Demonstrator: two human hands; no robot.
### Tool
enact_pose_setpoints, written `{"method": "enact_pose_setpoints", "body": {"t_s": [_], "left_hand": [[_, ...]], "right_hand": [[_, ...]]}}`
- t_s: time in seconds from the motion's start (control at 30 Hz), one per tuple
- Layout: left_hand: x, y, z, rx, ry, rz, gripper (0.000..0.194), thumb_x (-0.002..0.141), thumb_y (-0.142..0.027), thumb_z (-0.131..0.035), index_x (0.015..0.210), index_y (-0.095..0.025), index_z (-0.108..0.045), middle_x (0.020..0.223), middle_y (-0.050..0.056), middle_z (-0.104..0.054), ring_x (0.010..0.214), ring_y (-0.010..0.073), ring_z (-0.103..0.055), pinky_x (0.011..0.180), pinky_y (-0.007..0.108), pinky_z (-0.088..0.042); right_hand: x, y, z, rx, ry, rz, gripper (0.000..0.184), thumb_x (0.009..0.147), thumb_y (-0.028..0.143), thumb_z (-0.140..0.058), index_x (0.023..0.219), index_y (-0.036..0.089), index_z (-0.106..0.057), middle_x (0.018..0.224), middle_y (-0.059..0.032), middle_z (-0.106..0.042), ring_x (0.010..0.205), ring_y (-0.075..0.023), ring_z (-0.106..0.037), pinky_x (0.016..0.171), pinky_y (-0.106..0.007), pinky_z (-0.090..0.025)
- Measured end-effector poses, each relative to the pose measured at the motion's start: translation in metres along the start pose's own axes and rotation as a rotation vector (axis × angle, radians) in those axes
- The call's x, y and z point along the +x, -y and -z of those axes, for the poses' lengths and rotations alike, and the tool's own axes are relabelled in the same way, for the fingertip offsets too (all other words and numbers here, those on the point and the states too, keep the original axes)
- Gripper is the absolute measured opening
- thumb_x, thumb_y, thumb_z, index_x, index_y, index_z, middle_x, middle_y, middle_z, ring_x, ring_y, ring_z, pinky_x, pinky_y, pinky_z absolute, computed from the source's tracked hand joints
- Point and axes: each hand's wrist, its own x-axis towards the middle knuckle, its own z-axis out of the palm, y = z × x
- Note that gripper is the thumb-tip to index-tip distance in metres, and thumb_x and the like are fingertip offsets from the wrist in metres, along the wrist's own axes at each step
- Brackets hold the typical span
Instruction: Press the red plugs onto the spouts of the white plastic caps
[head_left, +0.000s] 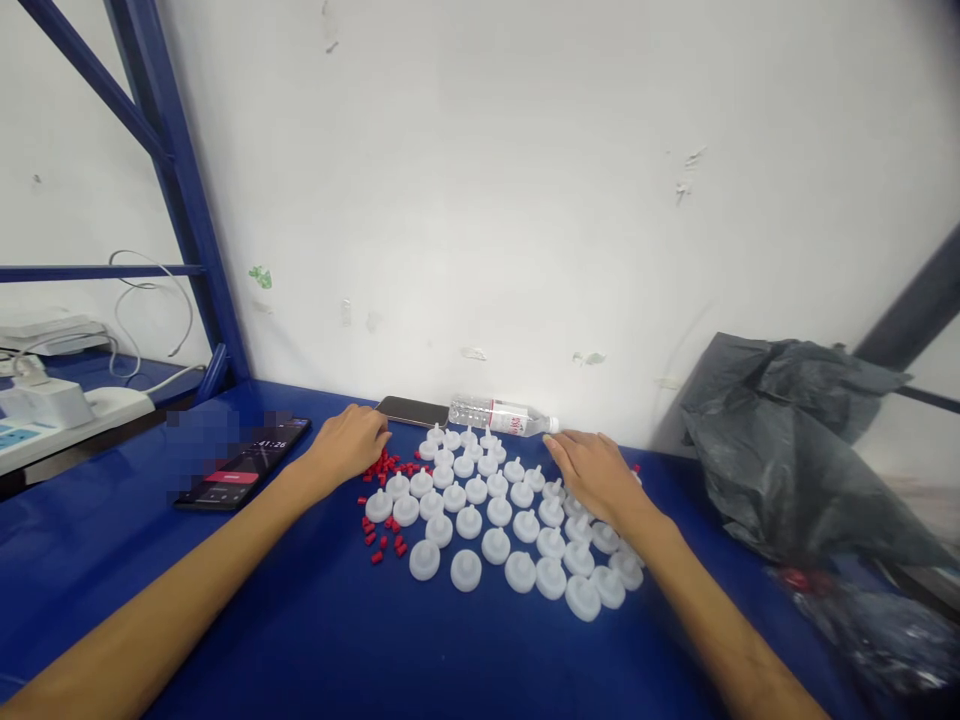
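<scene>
Many white domed plastic caps with short nozzles stand in loose rows on the blue table, nozzles mostly up. Small red caps lie scattered along the left of the white ones. My left hand rests at the back left beside the red pile, its fingers curled down; whatever they hold, if anything, is hidden. Over the right side of the white caps lies my right hand, fingers stretched forward near the bottle's cap, with no object visible in it. It covers some of the white caps.
A clear plastic bottle lies against the wall beside a dark phone. Another phone, its screen lit with a timer, is at the left. A power strip stands far left. Grey plastic bags sit at the right.
</scene>
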Motion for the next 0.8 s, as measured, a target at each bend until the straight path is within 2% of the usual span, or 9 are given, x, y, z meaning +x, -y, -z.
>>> {"method": "enact_pose_setpoints", "body": {"t_s": [0.1, 0.2, 0.3, 0.47, 0.63, 0.73, 0.8], "left_hand": [[-0.001, 0.001, 0.000, -0.002, 0.052, 0.043, 0.022, 0.090, -0.029, -0.054, 0.092, -0.019, -0.075, 0.092, 0.014, -0.076, 0.090, 0.0311, -0.072, 0.075, 0.037, -0.054], [-0.001, 0.000, 0.000, -0.013, 0.084, 0.065, 0.020, 0.087, -0.022, -0.055, 0.092, -0.019, -0.075, 0.093, 0.015, -0.077, 0.089, 0.0324, -0.073, 0.074, 0.039, -0.053], [-0.002, -0.001, 0.001, -0.027, 0.099, 0.069, 0.018, 0.086, -0.019, -0.056, 0.087, -0.019, -0.074, 0.092, 0.015, -0.076, 0.089, 0.0329, -0.073, 0.073, 0.038, -0.052], [-0.004, -0.001, 0.003, -0.057, 0.074, 0.055, 0.016, 0.089, -0.021, -0.057, 0.082, -0.019, -0.072, 0.085, 0.013, -0.075, 0.086, 0.0315, -0.073, 0.071, 0.035, -0.050], [-0.004, -0.007, 0.010, -0.105, -0.031, 0.023, 0.026, 0.098, -0.028, -0.046, 0.101, -0.022, -0.071, 0.094, 0.009, -0.077, 0.088, 0.0261, -0.072, 0.074, 0.032, -0.049], [-0.005, -0.018, 0.013, -0.234, -0.136, -0.089, 0.028, 0.101, -0.031, -0.045, 0.109, -0.023, -0.071, 0.108, 0.007, -0.077, 0.098, 0.0236, -0.070, 0.081, 0.032, -0.050], [-0.008, -0.029, 0.013, -0.370, -0.209, -0.179, 0.028, 0.100, -0.032, -0.049, 0.112, -0.022, -0.072, 0.114, 0.007, -0.076, 0.099, 0.0228, -0.070, 0.084, 0.032, -0.051]], "right_hand": [[0.000, 0.018, 0.002, 0.049, 0.022, 0.064, 0.050, 0.108, 0.041, -0.024, 0.127, 0.023, -0.067, 0.135, -0.0111, -0.068, 0.130, -0.0243, -0.059, 0.112, -0.047, -0.042], [-0.001, 0.039, 0.000, 0.145, 0.125, 0.096, 0.054, 0.108, 0.047, -0.021, 0.143, 0.029, -0.057, 0.152, -0.0084, -0.056, 0.147, -0.0270, -0.043, 0.121, -0.058, -0.031], [0.001, 0.053, -0.005, 0.220, 0.220, 0.102, 0.059, 0.107, 0.053, -0.018, 0.149, 0.028, -0.051, 0.157, -0.0099, -0.050, 0.152, -0.0301, -0.035, 0.122, -0.065, -0.024], [0.006, 0.056, -0.012, 0.241, 0.190, 0.114, 0.058, 0.107, 0.050, -0.020, 0.143, 0.023, -0.058, 0.148, -0.0108, -0.059, 0.145, -0.0301, -0.046, 0.119, -0.064, -0.034], [0.008, 0.048, -0.004, 0.214, 0.031, 0.101, 0.047, 0.106, 0.043, -0.035, 0.130, 0.017, -0.066, 0.137, -0.0143, -0.068, 0.134, -0.0305, -0.057, 0.115, -0.058, -0.041], [0.007, 0.046, 0.002, 0.199, -0.066, 0.106, 0.034, 0.101, 0.038, -0.050, 0.122, 0.017, -0.068, 0.127, -0.0139, -0.070, 0.115, -0.0298, -0.067, 0.101, -0.052, -0.053], [0.005, 0.047, 0.004, 0.199, -0.108, 0.152, 0.025, 0.101, 0.028, -0.051, 0.117, 0.019, -0.067, 0.121, -0.0112, -0.070, 0.104, -0.0268, -0.071, 0.091, -0.047, -0.058]]}}
